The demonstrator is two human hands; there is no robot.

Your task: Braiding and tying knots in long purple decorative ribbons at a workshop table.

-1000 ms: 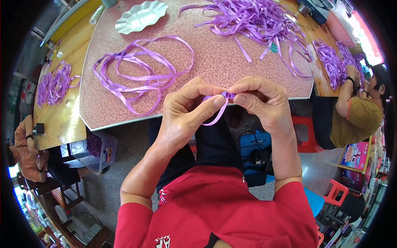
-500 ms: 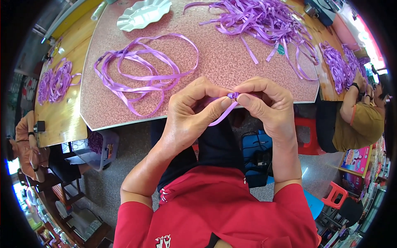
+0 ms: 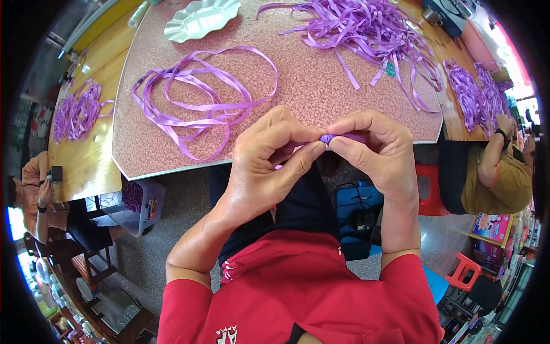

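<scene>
At far left, a seated co-worker (image 3: 43, 189) is beside a wooden desk (image 3: 91, 172) bearing a bundle of purple ribbon (image 3: 86, 114). A clear plastic bin (image 3: 150, 213) stands below its near edge.

The central desk (image 3: 309, 69) has a mottled pink top with a pale edge. On its left part lies a loose coil of purple satin ribbon (image 3: 220, 107), its loops overlapping; a white scalloped dish (image 3: 200, 23) sits beyond it, on the far side. Writing: white lettering is printed on the person's red shirt (image 3: 315, 286), at near left.

The left hand (image 3: 266, 157) pinches a purple ribbon knot (image 3: 326, 139) with thumb and forefinger closed. The knot is small, rounded and glossy, held up between both hands by the desk's near edge. The right hand (image 3: 381, 152) has a like closed grip on its other side, with ribbon passing behind the fingers.

Far right on the desk is a tangled heap of purple ribbons (image 3: 366, 31), several ends trailing nearward. Further right, a co-worker in an olive shirt (image 3: 498, 180) sits above a printed, multicoloured poster (image 3: 494, 226).
</scene>
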